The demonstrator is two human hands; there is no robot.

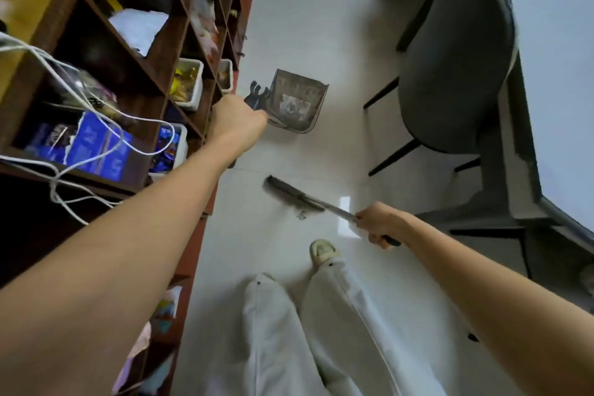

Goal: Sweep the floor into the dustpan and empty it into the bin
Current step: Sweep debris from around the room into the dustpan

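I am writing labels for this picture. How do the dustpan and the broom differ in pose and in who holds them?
The dustpan is in the left hand, near the shelf; the broom is in the right hand, nearer the person's feet. The dustpan already holds debris; the broom bristles touch the floor. Both are dark and gripped by their handles.

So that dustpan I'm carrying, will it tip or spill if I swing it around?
Probably light: the left hand holds the dustpan off the floor by its handle alone. Debris sits in the tray, and its front edge looks open, so tilting that edge down would likely spill it. It looks like rigid plastic, unlikely to flex.
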